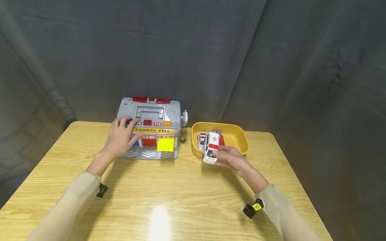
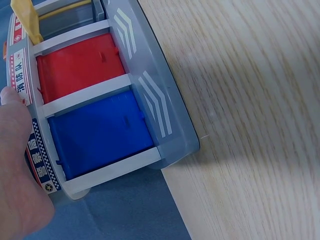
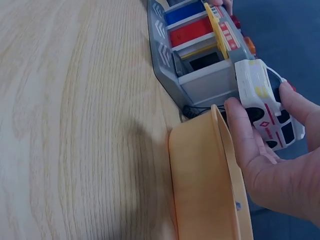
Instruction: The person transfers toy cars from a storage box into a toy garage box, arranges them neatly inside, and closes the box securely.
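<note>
My right hand (image 1: pixel 233 160) pinches a white toy ambulance (image 1: pixel 211 147) with a red roof light, thumb on one side and fingers on the other. In the head view the ambulance overlaps the front of a yellow bin (image 1: pixel 238 139); the right wrist view shows it above the bin's rim. A grey toy rescue station (image 1: pixel 147 155) stands to the left. My left hand (image 1: pixel 119 137) rests on its upper left, fingers by the blue button and thumb along the front sign. The station's blue door (image 2: pixel 102 132) and red door (image 2: pixel 80 65) are down, while its yellow door (image 2: pixel 25 17) sticks out raised.
Inside the bin lie another white toy car (image 1: pixel 201 140) and a red toy vehicle (image 1: pixel 221 140), partly hidden. A white handle (image 1: pixel 184 117) sticks out from the station's right side, with a dark cord (image 1: pixel 182 138) below it. A grey curtain (image 1: pixel 193 60) hangs behind the wooden table (image 1: pixel 181 194).
</note>
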`<state>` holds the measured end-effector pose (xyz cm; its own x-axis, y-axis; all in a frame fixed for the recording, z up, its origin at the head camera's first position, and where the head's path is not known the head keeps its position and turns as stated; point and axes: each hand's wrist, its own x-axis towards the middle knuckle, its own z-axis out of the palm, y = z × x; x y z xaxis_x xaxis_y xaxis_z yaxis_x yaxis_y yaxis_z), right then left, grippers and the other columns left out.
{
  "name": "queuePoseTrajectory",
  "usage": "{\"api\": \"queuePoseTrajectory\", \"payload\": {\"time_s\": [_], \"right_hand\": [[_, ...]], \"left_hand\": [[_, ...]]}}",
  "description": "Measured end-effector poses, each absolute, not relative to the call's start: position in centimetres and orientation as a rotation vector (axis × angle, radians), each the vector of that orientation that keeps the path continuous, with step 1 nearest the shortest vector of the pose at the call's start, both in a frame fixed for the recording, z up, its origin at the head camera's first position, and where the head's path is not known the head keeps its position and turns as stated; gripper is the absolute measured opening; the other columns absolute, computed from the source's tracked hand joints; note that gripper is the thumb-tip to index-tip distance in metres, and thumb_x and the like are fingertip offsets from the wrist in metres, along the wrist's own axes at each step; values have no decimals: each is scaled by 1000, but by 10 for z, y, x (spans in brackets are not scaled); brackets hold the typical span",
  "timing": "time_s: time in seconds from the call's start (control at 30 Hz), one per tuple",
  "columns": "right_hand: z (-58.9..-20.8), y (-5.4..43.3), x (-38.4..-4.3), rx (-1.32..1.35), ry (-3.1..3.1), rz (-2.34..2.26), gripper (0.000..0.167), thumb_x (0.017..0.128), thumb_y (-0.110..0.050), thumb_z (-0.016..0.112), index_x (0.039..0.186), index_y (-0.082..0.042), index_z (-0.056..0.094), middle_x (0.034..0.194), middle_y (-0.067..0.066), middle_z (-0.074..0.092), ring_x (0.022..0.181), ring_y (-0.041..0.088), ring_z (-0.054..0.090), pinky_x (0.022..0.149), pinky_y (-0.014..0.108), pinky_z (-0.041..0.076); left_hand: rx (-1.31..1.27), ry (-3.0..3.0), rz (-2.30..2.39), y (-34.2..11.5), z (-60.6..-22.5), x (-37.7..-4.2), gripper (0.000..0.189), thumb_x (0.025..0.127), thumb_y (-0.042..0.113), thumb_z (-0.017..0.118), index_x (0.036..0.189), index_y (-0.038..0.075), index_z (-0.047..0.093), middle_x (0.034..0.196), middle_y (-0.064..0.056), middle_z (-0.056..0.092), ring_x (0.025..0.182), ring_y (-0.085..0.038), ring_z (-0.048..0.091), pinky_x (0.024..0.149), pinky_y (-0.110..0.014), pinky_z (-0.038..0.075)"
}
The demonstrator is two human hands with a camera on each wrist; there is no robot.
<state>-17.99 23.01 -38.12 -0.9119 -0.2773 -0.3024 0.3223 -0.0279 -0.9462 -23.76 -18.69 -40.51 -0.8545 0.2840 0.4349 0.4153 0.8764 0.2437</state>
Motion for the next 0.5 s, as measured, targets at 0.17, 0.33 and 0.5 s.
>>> {"api": "queuePoseTrajectory", "payload": {"time_s": [0.17,0.33,0.5], "right_hand": [[-381,224,-178,44,1854,-1959,60,93,-5,60,138,17,27,127,24,50,98,21,64,86,40,53],[-382,216,-178,21,1852,-1948,61,92,-3,59,139,16,25,128,25,49,97,20,63,86,41,53],[-385,211,-177,-2,1867,-1928,55,92,-2,59,136,15,31,115,16,58,93,20,64,84,41,54]], "left_hand": [[-516,-2656,-469,-187,-405,-237,64,91,41,64,141,8,42,140,-25,32,127,-45,25,105,-63,18],[-509,-2654,-471,-188,-406,-237,64,90,41,65,141,8,43,140,-25,32,127,-46,25,104,-63,18],[-509,-2652,-470,-188,-407,-238,64,90,42,65,141,9,43,140,-25,32,128,-46,25,104,-63,19]]}}
